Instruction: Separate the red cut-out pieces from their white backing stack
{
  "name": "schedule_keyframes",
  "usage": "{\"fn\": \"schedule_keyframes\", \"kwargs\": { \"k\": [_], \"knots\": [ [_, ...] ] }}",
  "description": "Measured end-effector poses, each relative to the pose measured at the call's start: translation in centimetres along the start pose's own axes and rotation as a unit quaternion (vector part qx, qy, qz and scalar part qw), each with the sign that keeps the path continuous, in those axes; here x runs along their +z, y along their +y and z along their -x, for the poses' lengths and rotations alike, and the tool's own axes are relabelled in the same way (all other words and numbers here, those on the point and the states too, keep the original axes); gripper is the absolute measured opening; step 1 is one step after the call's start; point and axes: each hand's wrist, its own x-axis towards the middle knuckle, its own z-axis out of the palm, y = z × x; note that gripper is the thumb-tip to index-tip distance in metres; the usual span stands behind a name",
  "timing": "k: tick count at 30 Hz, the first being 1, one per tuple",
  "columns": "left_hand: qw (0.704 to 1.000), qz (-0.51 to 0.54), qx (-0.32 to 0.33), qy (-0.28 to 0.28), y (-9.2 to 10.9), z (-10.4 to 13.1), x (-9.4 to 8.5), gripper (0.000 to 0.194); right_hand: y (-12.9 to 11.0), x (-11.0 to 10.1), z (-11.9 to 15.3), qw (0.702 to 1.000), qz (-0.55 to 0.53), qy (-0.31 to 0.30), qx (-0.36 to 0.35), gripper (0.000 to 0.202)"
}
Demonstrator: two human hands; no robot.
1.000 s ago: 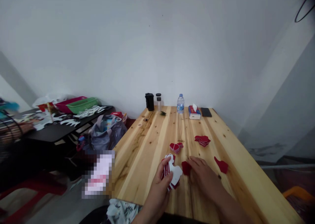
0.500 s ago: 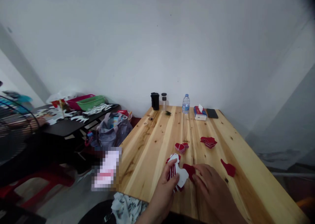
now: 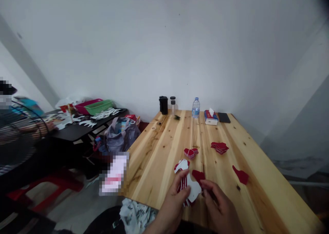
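Observation:
My left hand [image 3: 172,200] is closed around a stack of red-and-white cut-out pieces [image 3: 194,191], thumb on the white top face and fingers along the layered edge. White and red shapes [image 3: 182,165] show just beyond its fingers; whether they belong to the same stack I cannot tell. Close by on the right, my right hand [image 3: 218,201] pinches a dark red cut-out piece [image 3: 198,175] at its lower right edge. Farther up the table lie a tied red bundle [image 3: 191,153] and a loose red pile [image 3: 219,147]. A single red piece [image 3: 241,175] rests to the right.
The wooden table [image 3: 149,165] carries a black cup [image 3: 163,105], a clear jar [image 3: 173,106], a water bottle [image 3: 195,108], a tissue pack [image 3: 211,118] and a dark flat object [image 3: 224,117] near the wall. Leftward stand a bag [image 3: 122,134], a black table [image 3: 69,132] and a fan [image 3: 23,134].
The view has shifted slightly. My right hand has drawn a little down and its fingers now sit lower on the red piece's edge. My left hand keeps its hold on the stack.

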Motion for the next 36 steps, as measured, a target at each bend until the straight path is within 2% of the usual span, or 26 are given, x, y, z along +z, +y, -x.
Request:
{"fn": "schedule_keyframes", "kwargs": {
  "k": [4, 12, 18, 21, 24, 26, 28, 29, 31, 36],
  "knots": [
    [1.000, 0.010, -0.003, 0.000, 0.0, -0.1, 0.2, 0.048, 0.5, 0.3, 0.3, 0.999, 0.027, 0.004, -0.018, 0.025],
    [0.998, 0.041, -0.033, -0.035, -0.3, -0.1, -0.4, 0.050, 0.5, 0.4, -0.4, 0.974, 0.131, 0.032, -0.181, 0.033],
    [0.995, 0.068, -0.041, -0.054, 0.0, -0.1, -0.2, 0.045, 0.6, 0.0, -0.4, 0.967, 0.126, 0.047, -0.215, 0.030],
    [0.996, 0.065, -0.057, -0.025, 0.7, 0.0, 0.1, 0.045, 0.7, -1.0, -0.7, 0.978, 0.092, 0.079, -0.170, 0.025],
    [0.995, 0.061, -0.078, -0.003, 1.3, 0.0, 0.3, 0.049, 1.0, -2.6, -2.1, 0.990, 0.055, 0.121, -0.039, 0.019],
    [0.994, 0.064, -0.084, 0.003, 1.3, 0.0, 0.2, 0.051, 1.5, -3.5, -3.6, 0.995, 0.019, 0.080, 0.055, 0.021],
    [0.994, 0.064, -0.086, 0.017, 1.2, 0.0, 0.0, 0.052, 2.1, -4.1, -5.2, 0.993, -0.033, -0.011, 0.114, 0.023],
    [0.994, 0.063, -0.087, 0.024, 1.1, 0.0, -0.1, 0.052, 2.4, -4.2, -6.0, 0.989, -0.057, -0.053, 0.128, 0.024],
    [0.994, 0.058, -0.087, 0.035, 1.1, 0.0, -0.3, 0.051, 2.8, -4.1, -7.2, 0.983, -0.076, -0.097, 0.133, 0.025],
    [0.996, 0.057, -0.068, 0.019, 1.3, 0.1, -0.6, 0.045, 2.7, -2.8, -8.6, 0.989, -0.021, -0.099, 0.111, 0.024]
  ]
}}
